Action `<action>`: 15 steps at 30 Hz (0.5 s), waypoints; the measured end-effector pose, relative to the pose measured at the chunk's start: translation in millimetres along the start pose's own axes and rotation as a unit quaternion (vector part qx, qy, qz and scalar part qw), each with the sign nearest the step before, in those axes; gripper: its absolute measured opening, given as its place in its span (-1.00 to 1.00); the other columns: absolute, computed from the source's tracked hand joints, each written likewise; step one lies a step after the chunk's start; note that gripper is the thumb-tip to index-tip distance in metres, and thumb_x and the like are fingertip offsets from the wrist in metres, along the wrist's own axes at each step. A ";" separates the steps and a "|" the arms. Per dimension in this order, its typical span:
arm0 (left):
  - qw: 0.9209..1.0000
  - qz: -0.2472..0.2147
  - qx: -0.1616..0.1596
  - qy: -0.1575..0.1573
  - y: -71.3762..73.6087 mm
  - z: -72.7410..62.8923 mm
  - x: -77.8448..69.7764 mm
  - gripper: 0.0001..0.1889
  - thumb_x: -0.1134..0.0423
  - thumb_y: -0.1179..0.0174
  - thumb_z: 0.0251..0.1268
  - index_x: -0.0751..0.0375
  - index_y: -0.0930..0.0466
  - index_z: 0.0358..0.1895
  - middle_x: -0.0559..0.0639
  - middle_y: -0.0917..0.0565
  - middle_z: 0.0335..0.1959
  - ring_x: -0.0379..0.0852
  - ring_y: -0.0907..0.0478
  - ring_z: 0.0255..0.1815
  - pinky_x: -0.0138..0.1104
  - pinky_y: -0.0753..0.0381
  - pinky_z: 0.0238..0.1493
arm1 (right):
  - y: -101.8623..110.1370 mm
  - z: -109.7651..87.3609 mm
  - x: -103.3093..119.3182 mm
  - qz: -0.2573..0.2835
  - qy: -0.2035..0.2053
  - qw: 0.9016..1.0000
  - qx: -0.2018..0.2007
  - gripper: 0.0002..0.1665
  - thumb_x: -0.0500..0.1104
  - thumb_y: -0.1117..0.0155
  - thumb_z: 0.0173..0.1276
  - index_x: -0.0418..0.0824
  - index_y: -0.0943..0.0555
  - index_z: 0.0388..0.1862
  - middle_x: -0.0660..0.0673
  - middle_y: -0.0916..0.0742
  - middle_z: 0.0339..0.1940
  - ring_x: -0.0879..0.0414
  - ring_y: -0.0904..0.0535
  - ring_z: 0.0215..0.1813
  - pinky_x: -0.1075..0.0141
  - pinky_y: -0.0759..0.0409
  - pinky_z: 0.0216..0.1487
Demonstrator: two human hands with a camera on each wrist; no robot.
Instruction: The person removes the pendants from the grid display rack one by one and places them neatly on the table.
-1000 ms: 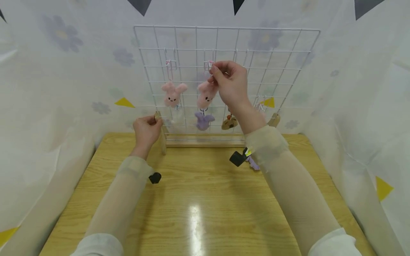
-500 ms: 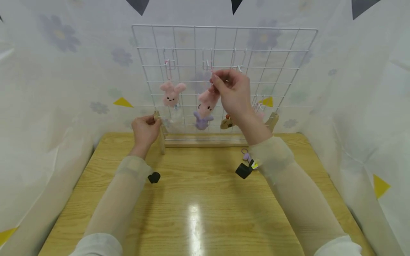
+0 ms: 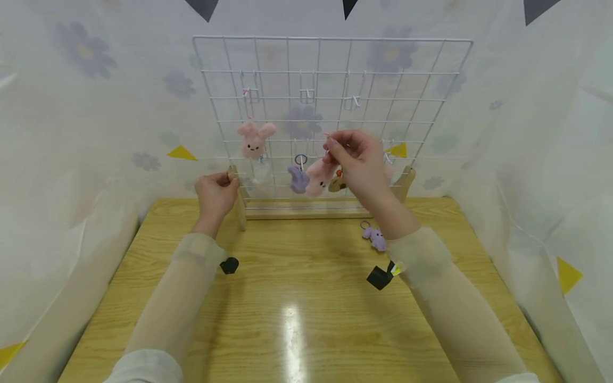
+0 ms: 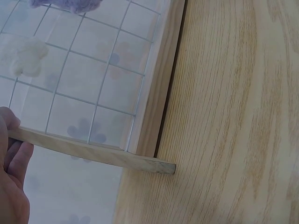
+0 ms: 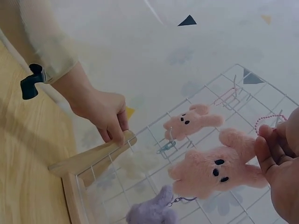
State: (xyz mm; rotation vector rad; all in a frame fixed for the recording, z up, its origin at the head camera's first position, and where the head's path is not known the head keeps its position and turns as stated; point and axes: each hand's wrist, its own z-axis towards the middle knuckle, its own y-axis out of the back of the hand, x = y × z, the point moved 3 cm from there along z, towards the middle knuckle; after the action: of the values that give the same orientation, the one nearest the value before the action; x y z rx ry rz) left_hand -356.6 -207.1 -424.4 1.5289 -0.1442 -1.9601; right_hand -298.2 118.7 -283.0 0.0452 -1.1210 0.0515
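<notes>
My right hand (image 3: 359, 162) pinches the pink bead chain (image 5: 268, 119) of a pink plush bunny keychain (image 5: 215, 172). The bunny dangles in front of the white wire grid rack (image 3: 330, 39), between a purple plush keychain (image 3: 298, 180) and a brown one (image 3: 337, 182) partly behind it. My left hand (image 3: 215, 198) grips the upper end of the rack's wooden side support (image 4: 93, 151), thumb on one side and fingers on the other. Another pink bunny keychain (image 3: 255, 141) hangs at the upper left of the grid.
Bare white hooks (image 3: 307, 96) sit on the upper grid. A pale plush (image 4: 25, 56) hangs lower left, and a pink one (image 3: 388, 170) lower right, partly hidden. A purple plush keychain (image 3: 375, 238) lies on the wooden table (image 3: 287, 276) near my right wrist.
My right hand has lifted the pink bunny's chain off the upper middle hook and come down and slightly right with it. My left hand stays on the support.
</notes>
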 end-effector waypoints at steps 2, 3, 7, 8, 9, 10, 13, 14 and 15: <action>1.000 -0.001 -0.001 -0.001 0.9 -0.4 -1.0 -0.72 0.24 -0.29 0.49 0.41 -0.82 -0.01 0.28 -0.81 -0.18 0.08 -0.77 -0.17 -0.19 -0.72 -0.15 | 4.5 -5.5 -3.3 0.000 0.002 1.000 0.008 -0.84 -0.37 -0.28 0.57 -0.52 -0.64 -0.03 -0.19 -0.76 -0.21 0.07 -0.70 -0.28 0.35 -0.71 -0.22; 1.000 -0.001 -0.002 -0.001 1.3 -0.6 -1.6 -0.73 0.24 -0.29 0.48 0.41 -0.82 -0.01 0.28 -0.81 -0.18 0.08 -0.77 -0.17 -0.19 -0.72 -0.15 | 6.8 -8.3 -5.1 0.000 0.002 1.000 0.012 -0.83 -0.38 -0.27 0.57 -0.53 -0.64 -0.03 -0.18 -0.76 -0.21 0.08 -0.70 -0.28 0.35 -0.71 -0.22; 1.000 -0.004 0.000 -0.001 1.9 -0.8 -2.1 -0.72 0.24 -0.29 0.48 0.42 -0.82 -0.01 0.28 -0.81 -0.17 0.10 -0.77 -0.16 -0.20 -0.72 -0.13 | 16.5 -19.6 -12.3 -0.001 -0.001 1.000 0.018 -0.81 -0.40 -0.27 0.57 -0.58 -0.61 -0.02 -0.14 -0.76 -0.24 0.10 -0.70 -0.29 0.32 -0.73 -0.23; 1.000 -0.004 0.001 -0.002 1.8 -0.7 -2.0 -0.72 0.24 -0.29 0.48 0.42 -0.82 -0.01 0.28 -0.81 -0.17 0.10 -0.77 -0.16 -0.20 -0.72 -0.14 | 18.8 -22.4 -14.3 0.002 -0.004 1.000 0.018 -0.81 -0.40 -0.27 0.57 -0.59 -0.61 -0.03 -0.15 -0.76 -0.25 0.11 -0.70 -0.29 0.32 -0.73 -0.22; 1.000 -0.006 0.001 -0.001 1.7 -0.7 -1.8 -0.72 0.24 -0.30 0.49 0.42 -0.82 -0.01 0.28 -0.81 -0.17 0.09 -0.77 -0.16 -0.20 -0.72 -0.14 | 21.3 -24.9 -16.4 0.004 -0.005 1.000 0.017 -0.82 -0.41 -0.27 0.56 -0.59 -0.61 -0.04 -0.16 -0.76 -0.25 0.11 -0.70 -0.29 0.32 -0.73 -0.22; 1.000 -0.007 0.002 0.000 1.5 -0.7 -1.8 -0.72 0.24 -0.29 0.49 0.43 -0.82 -0.01 0.29 -0.81 -0.17 0.10 -0.77 -0.16 -0.21 -0.72 -0.14 | 23.8 -27.6 -18.6 0.002 -0.004 1.000 0.016 -0.82 -0.42 -0.27 0.56 -0.60 -0.61 -0.04 -0.17 -0.76 -0.26 0.11 -0.71 -0.30 0.32 -0.73 -0.22; 1.000 -0.012 0.003 0.004 0.9 -0.9 -1.1 -0.72 0.24 -0.30 0.48 0.42 -0.82 -0.01 0.28 -0.81 -0.17 0.08 -0.77 -0.16 -0.26 -0.72 -0.17 | 31.7 -34.6 -26.8 0.004 -0.001 1.000 0.010 -0.85 -0.45 -0.27 0.54 -0.61 -0.61 -0.07 -0.26 -0.76 -0.26 0.11 -0.71 -0.31 0.33 -0.73 -0.20; 1.000 -0.015 0.004 0.006 0.8 -0.9 -0.9 -0.72 0.24 -0.30 0.48 0.43 -0.81 -0.01 0.29 -0.81 -0.16 0.08 -0.77 -0.16 -0.28 -0.72 -0.17 | 34.5 -37.1 -29.7 0.001 0.000 1.000 0.007 -0.86 -0.45 -0.27 0.54 -0.60 -0.62 -0.08 -0.27 -0.76 -0.26 0.11 -0.71 -0.31 0.33 -0.73 -0.20; 1.000 -0.018 0.005 0.008 0.7 -0.9 -0.9 -0.72 0.24 -0.30 0.48 0.43 -0.81 0.00 0.29 -0.81 -0.16 0.08 -0.77 -0.15 -0.30 -0.71 -0.18 | 37.4 -39.7 -32.9 -0.002 0.000 1.000 0.006 -0.87 -0.46 -0.26 0.54 -0.60 -0.62 -0.09 -0.27 -0.76 -0.26 0.11 -0.71 -0.31 0.33 -0.73 -0.20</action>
State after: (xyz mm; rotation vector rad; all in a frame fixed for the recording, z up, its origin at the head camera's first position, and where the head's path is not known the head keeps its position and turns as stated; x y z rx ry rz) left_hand -355.4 -206.8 -423.6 1.5641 -0.1215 -1.9769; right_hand -279.2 157.9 -329.5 0.0583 -1.1210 0.0557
